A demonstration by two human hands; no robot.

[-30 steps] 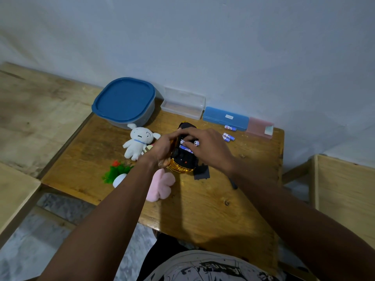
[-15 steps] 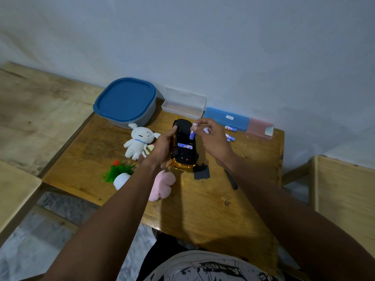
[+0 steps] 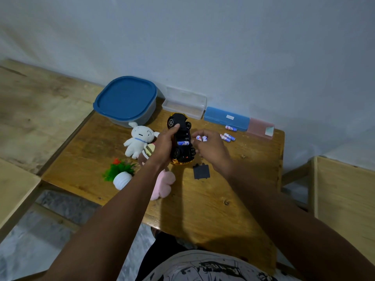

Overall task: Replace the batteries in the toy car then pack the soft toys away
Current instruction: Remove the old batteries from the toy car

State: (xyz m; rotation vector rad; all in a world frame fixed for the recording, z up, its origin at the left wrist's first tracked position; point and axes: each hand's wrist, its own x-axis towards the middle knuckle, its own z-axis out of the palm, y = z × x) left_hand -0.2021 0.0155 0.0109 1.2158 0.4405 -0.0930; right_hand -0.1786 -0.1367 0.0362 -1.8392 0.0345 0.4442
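My left hand [image 3: 165, 145] grips the black toy car [image 3: 181, 136], held upside down with its battery bay open and one blue battery [image 3: 183, 142] seated in it. Just right of the car, my right hand [image 3: 211, 148] pinches two batteries [image 3: 202, 138]. The black battery cover [image 3: 201, 171] lies on the wooden table [image 3: 203, 199] below my right hand. Loose batteries [image 3: 229, 136] lie further right. A white soft toy [image 3: 139, 139], a striped soft toy [image 3: 148, 150] and a pink soft toy [image 3: 163, 185] lie left of and under my left arm.
A blue-lidded container [image 3: 126, 100] stands at the back left, with a clear box [image 3: 183, 102], a blue case [image 3: 226, 118] and a pink case [image 3: 260, 128] along the wall. A small artificial plant in a white pot [image 3: 120, 175] sits near the left edge. Other wooden tables flank both sides.
My right hand has lifted away from the car's battery bay and moved right with batteries in its fingers. The car is tilted further, showing one battery left inside.
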